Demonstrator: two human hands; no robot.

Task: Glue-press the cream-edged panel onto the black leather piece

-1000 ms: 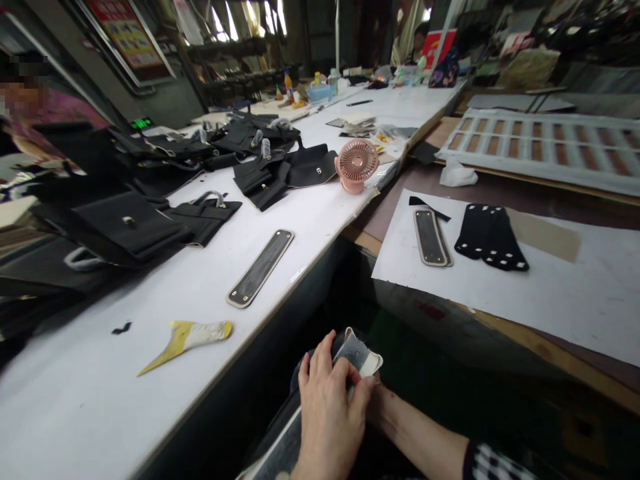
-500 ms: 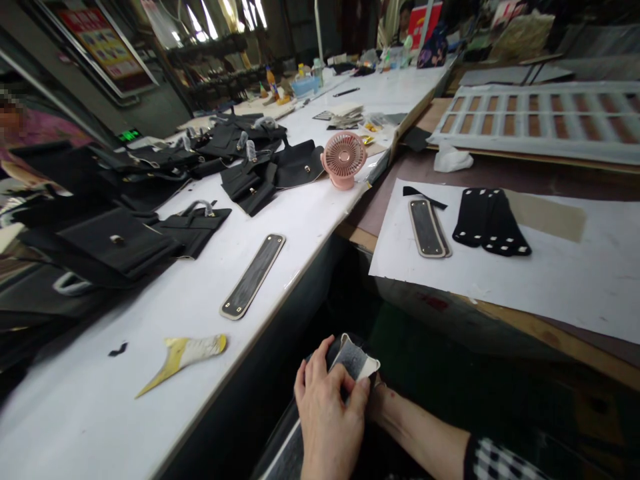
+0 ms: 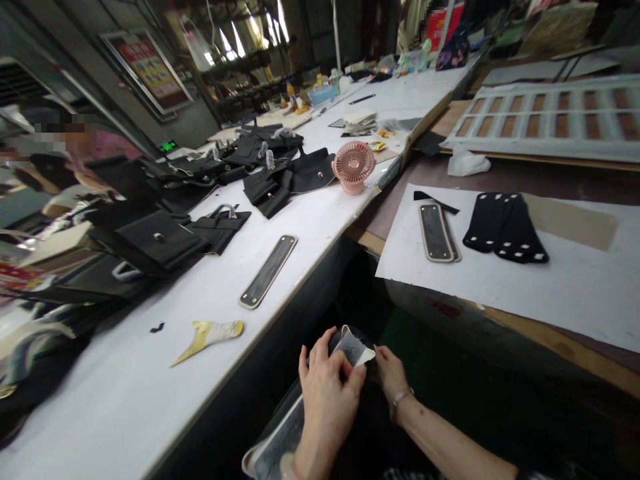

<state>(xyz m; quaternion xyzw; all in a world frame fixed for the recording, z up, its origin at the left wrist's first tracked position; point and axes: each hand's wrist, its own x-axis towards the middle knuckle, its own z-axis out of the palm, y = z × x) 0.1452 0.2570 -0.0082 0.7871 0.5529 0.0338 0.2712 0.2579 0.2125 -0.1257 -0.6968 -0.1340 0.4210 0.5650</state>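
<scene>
Low in the middle, in front of the table edge, is a black bag piece [image 3: 355, 346] with a grey inner face and a pale, raw edge. My left hand [image 3: 327, 387] lies over it, thumb and forefinger pinched at the pale edge while the other fingers spread across the dark side. My right hand [image 3: 391, 375] is at the piece's right side, its fingers curled against it and the fingertips partly hidden. A strip of the grey face [image 3: 280, 433] with a pale border shows below my left wrist.
On the white table [image 3: 210, 393] lie a long bag base panel [image 3: 269, 271], a yellow-and-white pointed scrap [image 3: 210, 339], several black bags [image 3: 150, 243] and a pink fan [image 3: 354, 165]. Black panels [image 3: 505, 227] rest on the right-hand table. A person [image 3: 95, 150] is at far left.
The view has swung left, so the tables appear farther right. My right hand has come out from behind the piece to its right side. My left hand keeps its pinch.
</scene>
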